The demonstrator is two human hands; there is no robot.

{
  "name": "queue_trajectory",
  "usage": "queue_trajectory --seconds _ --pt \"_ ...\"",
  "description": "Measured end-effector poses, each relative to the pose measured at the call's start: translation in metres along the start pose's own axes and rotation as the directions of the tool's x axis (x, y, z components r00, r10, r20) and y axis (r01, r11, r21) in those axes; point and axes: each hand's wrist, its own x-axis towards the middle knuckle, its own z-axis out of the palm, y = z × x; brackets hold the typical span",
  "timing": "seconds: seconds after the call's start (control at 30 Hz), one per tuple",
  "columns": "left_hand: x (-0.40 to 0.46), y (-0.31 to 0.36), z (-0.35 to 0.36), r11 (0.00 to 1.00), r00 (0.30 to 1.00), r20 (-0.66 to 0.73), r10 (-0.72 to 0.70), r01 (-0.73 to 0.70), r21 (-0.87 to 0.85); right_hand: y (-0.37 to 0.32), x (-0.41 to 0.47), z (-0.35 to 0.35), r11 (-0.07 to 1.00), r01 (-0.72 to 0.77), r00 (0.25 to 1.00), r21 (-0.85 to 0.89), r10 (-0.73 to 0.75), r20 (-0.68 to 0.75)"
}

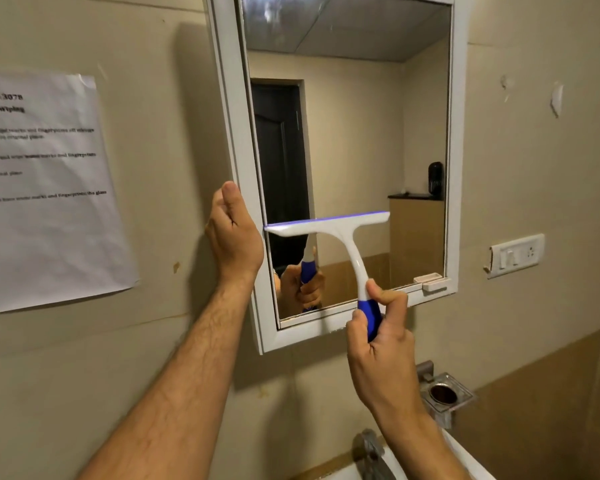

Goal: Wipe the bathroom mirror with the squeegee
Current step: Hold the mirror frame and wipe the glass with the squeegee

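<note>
A white-framed mirror (354,126) hangs on the beige wall, its door swung slightly out from the wall. My left hand (234,233) grips the left edge of the frame, thumb on the front and fingers behind it. My right hand (383,337) grips the blue handle of a white squeegee (329,228). The squeegee's blade lies level against the glass in the lower half of the mirror, reaching from the left edge to about the middle. The mirror reflects the handle and my fingers. Smears show at the top of the glass.
A printed paper sheet (45,188) is taped to the wall on the left. A white switch plate (515,255) sits right of the mirror. Below are a metal cup holder (444,396), a tap (371,452) and the sink rim (471,459).
</note>
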Motion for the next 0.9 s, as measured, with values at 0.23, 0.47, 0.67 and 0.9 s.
queue_trajectory --seconds 0.23,0.47,0.67,0.9 --pt "-0.009 -0.001 -0.001 0.999 0.999 -0.005 -0.032 0.032 0.024 0.017 -0.014 -0.005 0.999 -0.009 1.0 -0.054 0.009 0.012" --pt "-0.009 -0.011 -0.002 0.999 0.999 -0.01 -0.039 0.039 0.005 0.024 -0.035 -0.008 0.992 -0.081 0.996 -0.096 0.085 0.029" --pt "-0.013 -0.003 -0.003 0.997 0.998 -0.027 -0.052 0.053 0.054 0.03 -0.048 -0.014 0.985 -0.114 0.991 -0.13 0.122 0.057" --pt "-0.024 -0.023 -0.008 0.986 0.982 0.081 -0.168 0.166 0.031 0.031 -0.059 -0.018 0.973 -0.151 0.983 -0.176 0.166 0.074"
